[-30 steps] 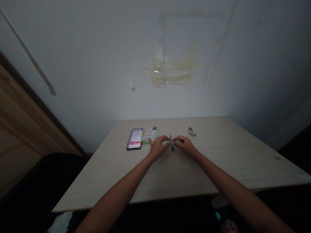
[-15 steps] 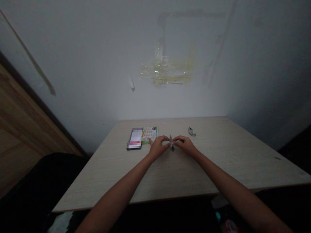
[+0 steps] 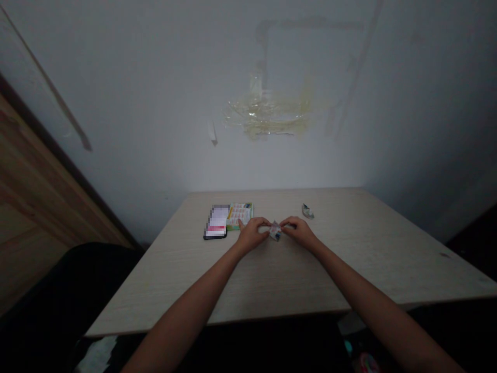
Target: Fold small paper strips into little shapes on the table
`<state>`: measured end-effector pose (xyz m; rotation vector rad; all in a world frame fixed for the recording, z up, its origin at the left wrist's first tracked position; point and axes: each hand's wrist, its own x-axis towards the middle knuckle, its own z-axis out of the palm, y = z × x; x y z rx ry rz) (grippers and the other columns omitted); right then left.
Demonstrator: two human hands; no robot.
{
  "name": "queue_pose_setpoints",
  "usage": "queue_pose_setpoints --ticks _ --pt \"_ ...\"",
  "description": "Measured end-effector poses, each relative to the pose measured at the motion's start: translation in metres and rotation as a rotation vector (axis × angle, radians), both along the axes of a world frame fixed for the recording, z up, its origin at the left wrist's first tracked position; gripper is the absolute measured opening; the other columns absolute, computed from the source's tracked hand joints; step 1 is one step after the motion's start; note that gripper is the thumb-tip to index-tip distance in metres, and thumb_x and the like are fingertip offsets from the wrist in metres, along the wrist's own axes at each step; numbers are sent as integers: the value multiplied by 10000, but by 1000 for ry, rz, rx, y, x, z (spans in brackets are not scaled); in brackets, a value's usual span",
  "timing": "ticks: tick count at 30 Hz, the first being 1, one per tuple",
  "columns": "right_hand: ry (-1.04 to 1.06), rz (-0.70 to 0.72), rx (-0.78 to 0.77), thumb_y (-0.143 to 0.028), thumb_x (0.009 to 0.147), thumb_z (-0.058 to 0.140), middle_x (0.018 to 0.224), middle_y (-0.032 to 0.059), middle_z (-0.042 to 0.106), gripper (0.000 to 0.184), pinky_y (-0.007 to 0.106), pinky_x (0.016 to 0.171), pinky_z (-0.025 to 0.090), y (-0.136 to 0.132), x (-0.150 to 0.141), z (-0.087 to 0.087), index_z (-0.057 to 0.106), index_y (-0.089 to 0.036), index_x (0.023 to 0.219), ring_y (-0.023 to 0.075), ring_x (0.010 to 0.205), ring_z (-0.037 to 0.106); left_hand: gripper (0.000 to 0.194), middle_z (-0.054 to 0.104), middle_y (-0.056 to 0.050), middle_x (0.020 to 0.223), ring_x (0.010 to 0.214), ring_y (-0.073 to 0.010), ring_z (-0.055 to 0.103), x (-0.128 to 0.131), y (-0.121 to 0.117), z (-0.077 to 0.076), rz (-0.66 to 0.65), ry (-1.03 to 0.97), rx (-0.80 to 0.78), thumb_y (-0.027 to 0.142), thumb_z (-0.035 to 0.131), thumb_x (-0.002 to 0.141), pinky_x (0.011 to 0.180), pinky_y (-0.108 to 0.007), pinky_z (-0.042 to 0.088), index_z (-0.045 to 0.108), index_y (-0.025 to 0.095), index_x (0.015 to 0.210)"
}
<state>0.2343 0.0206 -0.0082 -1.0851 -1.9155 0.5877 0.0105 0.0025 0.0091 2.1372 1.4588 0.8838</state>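
Between my two hands is a small folded piece of printed paper (image 3: 275,231), whitish with pink and dark blue patches. My left hand (image 3: 251,234) pinches its left side between thumb and fingertips, and my right hand (image 3: 298,230) grips its right side the same way. Just beyond my left hand lies a printed booklet (image 3: 241,212) with a green edge, partly covered by a phone (image 3: 216,223) with a lit, blurred screen. Farther back on the right rests another small folded paper piece (image 3: 308,211).
All of this is on a pale wooden table (image 3: 217,285) pushed against a grey wall (image 3: 155,103). Yellowed tape (image 3: 272,116) clings to the wall. A wooden panel (image 3: 39,181) and a dark object (image 3: 70,285) stand to the left.
The paper in my hands has turned from a narrow, edge-on shape to show a broader face. Both hands stay in nearly the same place.
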Motion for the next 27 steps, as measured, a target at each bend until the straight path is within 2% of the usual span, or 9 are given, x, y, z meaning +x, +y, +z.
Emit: queue_pose_setpoints --ticks 4,12,27 --pt "-58 4 31 -281 791 667 894 58 745 137 394 907 445 -1 1 3 769 -224 863 233 899 653 220 677 -26 1249 1286 -311 502 -5 2 0 2 58 -2 315 677 795 1089 -751 -80 718 332 1010" --pt "-177 41 94 -197 794 671 892 54 731 117 390 920 423 -1 5 4 762 -216 864 225 919 634 150 676 46 1263 1351 -290 429 -10 3 3 -14 154 14 330 668 815 1067 -748 -161 723 361 952" --pt "-271 26 166 -192 823 639 968 64 669 145 385 945 430 -3 8 -3 753 -236 901 238 1010 564 95 679 81 1255 1359 -283 413 -11 -2 5 -5 258 93 383 649 839 1037 -763 -202 720 368 900"
